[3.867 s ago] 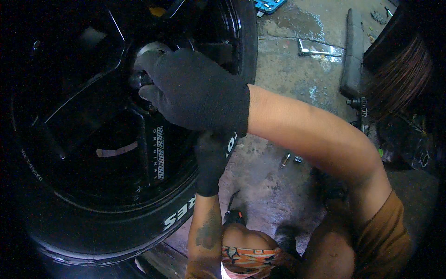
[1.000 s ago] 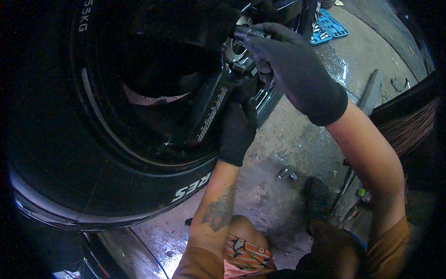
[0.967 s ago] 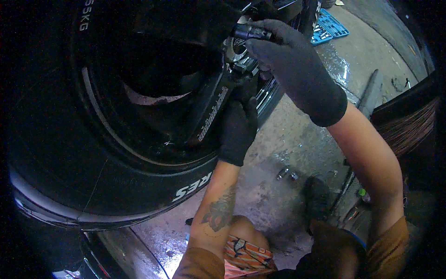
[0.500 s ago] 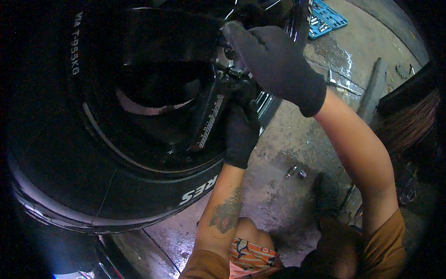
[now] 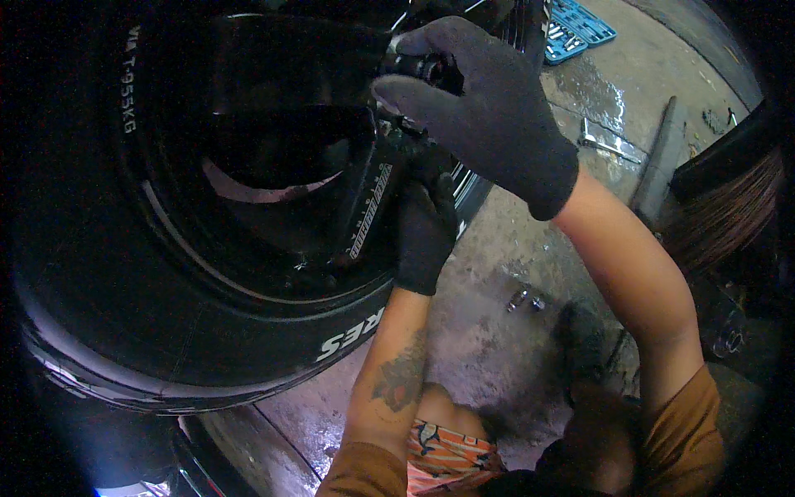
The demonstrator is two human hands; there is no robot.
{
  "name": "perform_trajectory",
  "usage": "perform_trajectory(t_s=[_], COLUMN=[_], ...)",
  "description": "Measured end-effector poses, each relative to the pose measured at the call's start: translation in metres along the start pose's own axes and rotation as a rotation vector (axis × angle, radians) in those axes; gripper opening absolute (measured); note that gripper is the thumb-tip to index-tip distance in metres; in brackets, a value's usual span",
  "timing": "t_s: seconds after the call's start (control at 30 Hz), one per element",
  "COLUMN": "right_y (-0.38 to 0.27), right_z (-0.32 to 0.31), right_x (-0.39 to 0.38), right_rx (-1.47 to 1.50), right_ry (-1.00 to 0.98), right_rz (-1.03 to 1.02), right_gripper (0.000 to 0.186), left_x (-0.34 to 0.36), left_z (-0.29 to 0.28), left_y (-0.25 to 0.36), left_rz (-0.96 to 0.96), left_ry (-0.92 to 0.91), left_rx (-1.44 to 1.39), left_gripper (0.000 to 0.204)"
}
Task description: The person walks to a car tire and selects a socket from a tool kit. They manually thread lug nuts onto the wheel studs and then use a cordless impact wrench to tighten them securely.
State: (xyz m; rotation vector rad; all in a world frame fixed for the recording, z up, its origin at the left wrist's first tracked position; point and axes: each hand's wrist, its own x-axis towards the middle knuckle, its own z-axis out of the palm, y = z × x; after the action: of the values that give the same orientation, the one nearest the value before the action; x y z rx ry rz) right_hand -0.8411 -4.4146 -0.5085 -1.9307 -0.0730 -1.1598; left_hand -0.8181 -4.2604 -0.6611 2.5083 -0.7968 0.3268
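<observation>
A large black wheel with a tyre (image 5: 91, 273) fills the left side, with pale lettering on its sidewall and a lettered spoke (image 5: 368, 211). My right hand (image 5: 505, 116), in a dark glove, is closed at the wheel's hub area, thumb and fingers around a short black cylindrical part (image 5: 414, 66). Its far end is lost in shadow. Lower down, my left hand (image 5: 426, 228), also gloved, reaches up beside the lettered spoke. Its fingertips are hidden in the dark below the right hand, so I cannot tell whether they grip anything.
A blue socket case (image 5: 580, 31) lies open on the concrete at the far right. Nearer are a metal ratchet-like tool (image 5: 611, 142), a long grey bar (image 5: 660, 157) and small metal sockets (image 5: 523, 300). Broom bristles (image 5: 737, 215) are at the right edge.
My right hand has turned and its thumb has dropped, bringing the black cylindrical part into sight between thumb and fingers. My left hand stays in nearly the same place.
</observation>
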Motion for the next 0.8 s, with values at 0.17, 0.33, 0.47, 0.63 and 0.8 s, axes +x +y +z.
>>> perform_trajectory(t_s=[0.17, 0.33, 0.47, 0.63, 0.8], right_y=[0.005, 0.043, -0.028, -0.012, -0.048], right_z=[-0.008, -0.005, -0.02, -0.005, -0.023], right_x=[0.005, 0.01, 0.007, 0.007, 0.011], right_rx=[-0.02, -0.216, -0.316, -0.51, -0.2], right_ry=[-0.206, -0.282, -0.188, -0.159, -0.315], right_rz=[-0.048, -0.353, -0.066, -0.086, 0.178], right_gripper=[0.028, 0.032, 0.033, 0.035, 0.037], left_x=[-0.003, 0.003, 0.004, 0.008, 0.012], left_z=[0.008, -0.007, -0.007, -0.008, -0.015], left_y=[-0.013, 0.02, 0.009, 0.014, 0.015], left_rz=[0.05, -0.166, -0.124, -0.008, -0.129], left_ry=[0.08, -0.062, 0.005, 0.092, -0.011], left_rx=[0.074, -0.003, -0.121, -0.227, -0.197], left_gripper=[0.042, 0.042, 0.038, 0.034, 0.034])
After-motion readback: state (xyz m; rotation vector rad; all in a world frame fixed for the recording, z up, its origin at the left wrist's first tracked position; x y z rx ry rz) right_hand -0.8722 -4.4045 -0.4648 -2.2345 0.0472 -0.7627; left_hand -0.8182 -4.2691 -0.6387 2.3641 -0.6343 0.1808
